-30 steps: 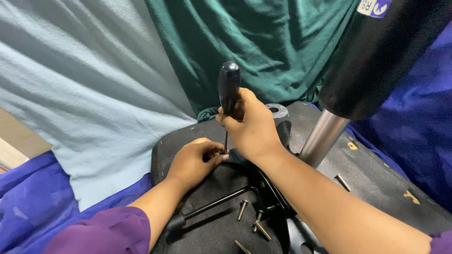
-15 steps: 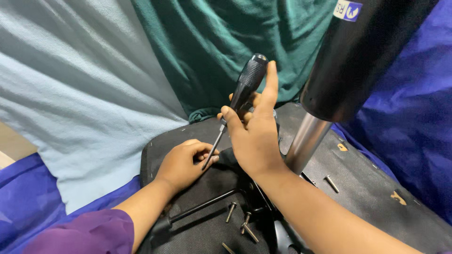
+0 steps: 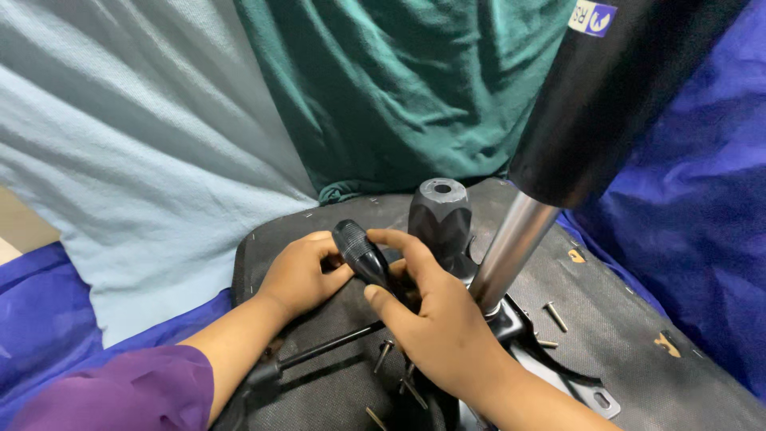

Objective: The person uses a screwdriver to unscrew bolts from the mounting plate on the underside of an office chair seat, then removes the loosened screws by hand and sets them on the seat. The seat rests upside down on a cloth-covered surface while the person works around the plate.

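Left hand (image 3: pixel 299 271) and right hand (image 3: pixel 435 319) side by side, fingers curled, forearms outstretched.

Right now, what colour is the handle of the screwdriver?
Black. The screwdriver handle sits between the left hand and right hand, clearest in the head view.
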